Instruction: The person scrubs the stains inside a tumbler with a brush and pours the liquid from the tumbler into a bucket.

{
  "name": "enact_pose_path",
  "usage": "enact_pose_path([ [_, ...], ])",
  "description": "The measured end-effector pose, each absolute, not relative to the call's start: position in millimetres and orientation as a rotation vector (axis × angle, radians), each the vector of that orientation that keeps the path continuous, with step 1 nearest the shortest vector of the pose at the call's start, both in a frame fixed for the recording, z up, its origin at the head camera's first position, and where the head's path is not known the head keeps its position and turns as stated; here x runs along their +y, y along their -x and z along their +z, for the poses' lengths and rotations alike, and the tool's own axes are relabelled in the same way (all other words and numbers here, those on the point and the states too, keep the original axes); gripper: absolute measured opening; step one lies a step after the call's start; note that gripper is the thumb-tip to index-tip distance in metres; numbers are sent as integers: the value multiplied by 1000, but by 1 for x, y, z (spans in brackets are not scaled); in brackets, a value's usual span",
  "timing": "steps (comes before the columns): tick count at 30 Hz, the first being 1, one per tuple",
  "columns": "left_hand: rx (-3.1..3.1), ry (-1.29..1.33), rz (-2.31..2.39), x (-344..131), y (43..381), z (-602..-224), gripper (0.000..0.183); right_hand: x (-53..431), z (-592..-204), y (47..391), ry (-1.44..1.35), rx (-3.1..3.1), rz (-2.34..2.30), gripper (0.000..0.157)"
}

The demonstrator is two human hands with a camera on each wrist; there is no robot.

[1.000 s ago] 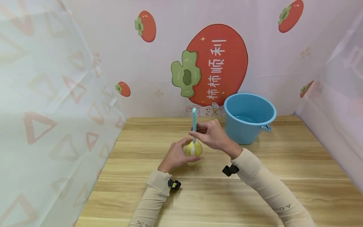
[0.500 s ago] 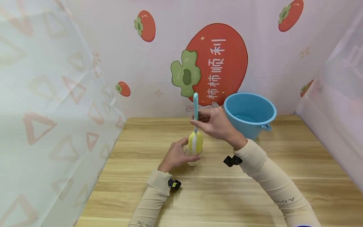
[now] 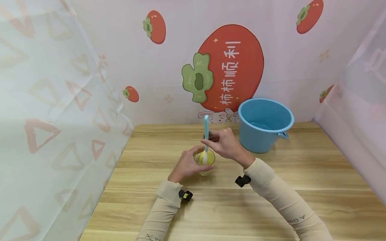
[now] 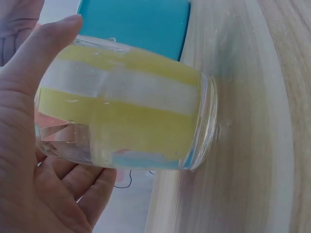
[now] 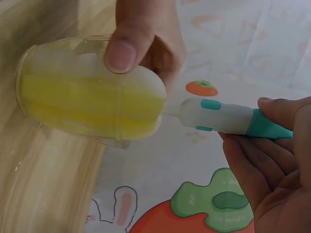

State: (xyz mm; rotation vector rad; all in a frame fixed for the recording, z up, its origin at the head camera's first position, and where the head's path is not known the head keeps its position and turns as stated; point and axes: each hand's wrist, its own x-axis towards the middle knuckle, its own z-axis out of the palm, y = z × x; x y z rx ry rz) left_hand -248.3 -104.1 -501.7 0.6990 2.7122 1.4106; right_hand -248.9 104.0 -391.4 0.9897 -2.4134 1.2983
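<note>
My left hand (image 3: 188, 164) grips a clear glass cup (image 4: 209, 121) around its upper part, thumb on one side and fingers on the other. The cup stands upright on the wooden table. Inside it sits the yellow-and-white sponge head of a bottle brush (image 5: 92, 102), filling most of the cup in the left wrist view. With thumb and fingers, my right hand (image 3: 224, 144) pinches the brush's teal-and-white handle (image 5: 223, 118) above the cup. That handle points nearly straight up in the head view.
A light blue bucket (image 3: 259, 137) with a side handle stands behind and to the right, near the table's back edge. The wood-grain table (image 3: 229, 211) extends around both arms. Printed cloth walls (image 3: 169, 73) rise at the back and both sides.
The right hand raised the brush partly out of the cup half a second ago, then lowered it so the sponge is deep inside again. The left hand and cup stayed in place.
</note>
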Motion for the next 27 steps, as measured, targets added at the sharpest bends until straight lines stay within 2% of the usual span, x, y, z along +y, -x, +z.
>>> enact_pose_path([
  [5, 2711, -687, 1410, -104, 249, -502, 88, 103, -379, 250, -1000, -2338, 1300, 12],
  [13, 2659, -706, 1489, -102, 249, -503, 65, 105, -346, 249, -1002, -2259, 1242, 17],
  [17, 2668, -722, 1489, -102, 249, -502, 67, 103, -337, 251, -1014, -2249, 1231, 19],
  [21, 2667, -734, 1485, -102, 249, -502, 67, 101, -341, 252, -1020, -2265, 1209, 16],
  [27, 2676, -696, 1469, -102, 248, -501, 68, 98, -368, 255, -1039, -2300, 1277, 9],
])
